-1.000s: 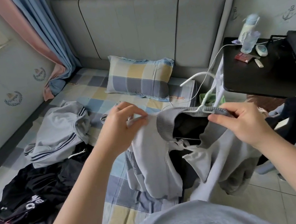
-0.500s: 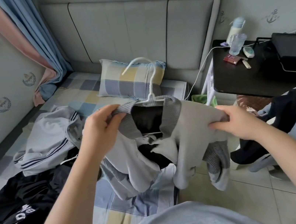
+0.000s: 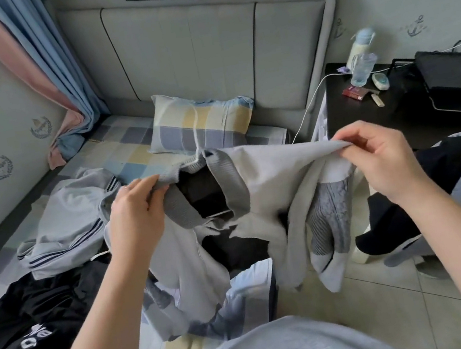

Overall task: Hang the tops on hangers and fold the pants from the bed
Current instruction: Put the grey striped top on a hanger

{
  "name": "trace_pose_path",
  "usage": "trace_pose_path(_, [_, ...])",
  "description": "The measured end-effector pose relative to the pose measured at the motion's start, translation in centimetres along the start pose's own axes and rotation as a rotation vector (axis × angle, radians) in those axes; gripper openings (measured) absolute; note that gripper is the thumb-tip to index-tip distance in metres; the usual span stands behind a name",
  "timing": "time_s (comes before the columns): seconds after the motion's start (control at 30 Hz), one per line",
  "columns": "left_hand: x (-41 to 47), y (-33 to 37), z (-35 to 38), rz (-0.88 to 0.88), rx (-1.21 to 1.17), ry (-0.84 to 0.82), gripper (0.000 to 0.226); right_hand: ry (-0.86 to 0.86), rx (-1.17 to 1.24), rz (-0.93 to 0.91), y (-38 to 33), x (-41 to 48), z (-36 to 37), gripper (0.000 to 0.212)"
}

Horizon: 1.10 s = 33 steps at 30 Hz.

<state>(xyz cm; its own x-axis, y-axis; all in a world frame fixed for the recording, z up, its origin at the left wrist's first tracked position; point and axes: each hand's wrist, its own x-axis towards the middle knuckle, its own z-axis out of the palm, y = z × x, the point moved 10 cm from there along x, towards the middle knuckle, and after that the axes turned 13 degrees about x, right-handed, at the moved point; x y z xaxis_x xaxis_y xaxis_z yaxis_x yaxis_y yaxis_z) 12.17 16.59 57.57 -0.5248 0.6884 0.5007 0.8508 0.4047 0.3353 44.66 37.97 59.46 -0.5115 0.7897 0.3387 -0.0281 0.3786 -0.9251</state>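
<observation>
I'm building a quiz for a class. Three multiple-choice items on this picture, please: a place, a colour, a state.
1. Where does the checked pillow lie?
A. on the floor
B. against the headboard
C. on the black table

2. What colour is the hanger inside the grey jacket?
A. red
B. black
C. white

3. What is the right hand doing?
A. pinching the jacket's shoulder
B. hanging idle
C. making an empty fist

Answers: B, it leans at the headboard's foot; C, its hook shows white; A, the fingers pinch grey cloth.
</observation>
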Motion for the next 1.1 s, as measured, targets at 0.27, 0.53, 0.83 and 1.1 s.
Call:
trace_pose_path(0.27, [0.5, 1.1, -1.8, -0.015, -0.342, 0.084, 0.017, -0.096, 0.011, 0.226, 3.4, -2.0, 0.5, 0.037])
trace_pose_path(0.53, [1.3, 4.1, -1.1, 0.076, -0.408, -0.064, 0.021, 0.029, -0.543, -0.313, -4.2, -1.8, 3.5, 0.054])
trace_pose_path(0.83, [1.1, 6.2, -0.7, 0.171, -0.298, -0.169, 0.015, -0.034, -0.329, -0.339, -4.7, -1.8, 4.8, 0.010])
trace_pose_path(1.1, [0.7, 7.4, -0.8, 0.270, -0.374, -0.256, 0.014, -0.092, -0.303, -0.142, -4.7, 1.2, 3.5, 0.017])
